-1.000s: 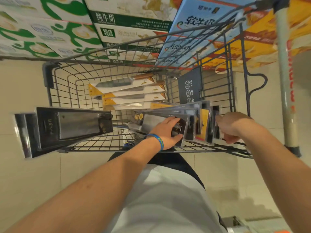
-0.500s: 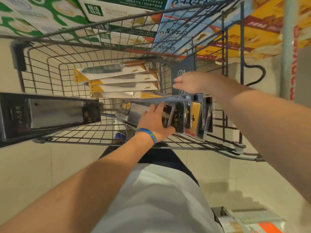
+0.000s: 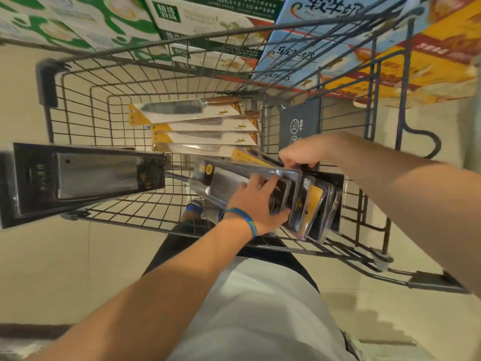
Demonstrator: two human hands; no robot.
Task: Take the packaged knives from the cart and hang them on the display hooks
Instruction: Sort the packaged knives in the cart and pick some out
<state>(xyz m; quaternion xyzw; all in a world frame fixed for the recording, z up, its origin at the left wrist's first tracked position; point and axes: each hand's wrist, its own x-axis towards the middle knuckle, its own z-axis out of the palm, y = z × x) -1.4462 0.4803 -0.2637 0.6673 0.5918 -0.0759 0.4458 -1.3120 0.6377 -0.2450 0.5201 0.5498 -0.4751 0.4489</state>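
Note:
A black wire cart (image 3: pixel 78 121) holds packaged knives. Several clear blister packs with cleavers (image 3: pixel 307 201) stand on edge at its near right. My left hand (image 3: pixel 257 204), with a blue wristband, lies on the front pack (image 3: pixel 223 183), fingers spread over its face and thumb curled round its near edge. My right hand (image 3: pixel 304 155) comes from the right and pinches the far top edges of the standing packs. Behind them lies a stack of white and yellow carded knives (image 3: pixel 192 123). A black boxed cleaver (image 3: pixel 86 178) sticks out over the cart's left side.
Stacked milk cartons in green (image 3: pixel 86 19), blue (image 3: pixel 320 35) and orange (image 3: pixel 421 58) fill the space beyond the cart. A dark sign plate (image 3: pixel 299 123) hangs inside the cart's right wall. Pale floor tiles lie below. No display hooks are in view.
My right hand came off the packs' right side, swung out over the cart, then dropped onto the far top edges of the packs. My left hand stayed on the front pack.

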